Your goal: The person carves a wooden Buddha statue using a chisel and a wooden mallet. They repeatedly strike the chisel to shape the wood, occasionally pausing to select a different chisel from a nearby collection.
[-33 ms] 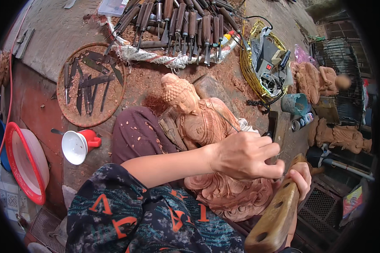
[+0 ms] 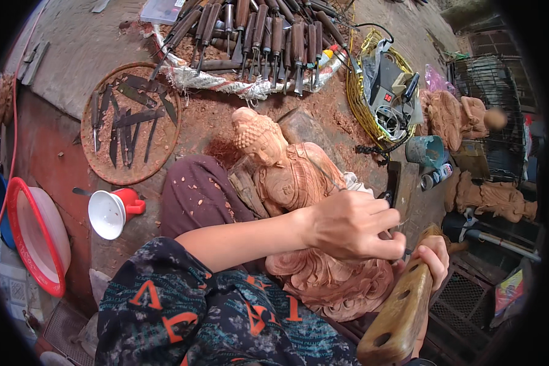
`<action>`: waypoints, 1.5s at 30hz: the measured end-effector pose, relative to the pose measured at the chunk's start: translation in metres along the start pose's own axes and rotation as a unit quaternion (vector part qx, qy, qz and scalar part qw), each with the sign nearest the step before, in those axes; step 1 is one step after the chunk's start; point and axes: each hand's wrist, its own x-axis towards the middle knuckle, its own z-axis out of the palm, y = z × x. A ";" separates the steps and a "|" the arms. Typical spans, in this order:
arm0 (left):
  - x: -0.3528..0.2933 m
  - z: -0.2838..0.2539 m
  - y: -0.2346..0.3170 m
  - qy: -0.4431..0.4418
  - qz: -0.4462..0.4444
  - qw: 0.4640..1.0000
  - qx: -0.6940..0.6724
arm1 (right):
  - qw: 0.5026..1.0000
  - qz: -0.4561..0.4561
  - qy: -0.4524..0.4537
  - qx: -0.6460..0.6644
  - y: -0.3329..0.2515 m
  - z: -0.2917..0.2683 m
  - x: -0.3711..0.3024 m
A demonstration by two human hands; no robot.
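A carved reddish-wood figure [image 2: 287,183] with a curled-hair head leans across my lap, its folded drapery [image 2: 332,283] showing below my forearm. My left hand [image 2: 357,226] is closed above the figure's middle. A thin dark metal rod [image 2: 328,174] runs from it toward the figure's shoulder; its far end is hidden or too fine to tell. At the right, my right hand [image 2: 433,262] wraps round the upper end of a thick wooden bar [image 2: 393,317] with three dark holes. The bar slants down toward me, beside the carving.
Many wood-handled chisels [image 2: 268,43] lie at the back, behind a rope-wrapped rim [image 2: 250,88]. A round tray [image 2: 88,149] holds blades at the left, near a red-and-white cup [image 2: 107,213] and a red-rimmed basin [image 2: 36,238]. Other carvings [image 2: 494,198] stand at the right.
My left hand has shifted very slightly leftward, and the lower end of the wooden bar slightly rightward. Otherwise nothing visibly differs.
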 end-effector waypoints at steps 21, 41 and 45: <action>-0.020 -0.014 -0.007 0.082 -0.020 0.995 -0.058 | 0.997 0.051 -0.061 -0.002 -0.001 0.009 -0.003; -0.024 -0.016 -0.002 0.087 0.021 0.993 -0.071 | 0.997 0.013 -0.071 0.020 0.002 0.014 0.001; -0.027 -0.015 -0.002 0.052 -0.019 0.997 -0.053 | 0.997 0.031 -0.076 0.005 0.002 0.015 0.001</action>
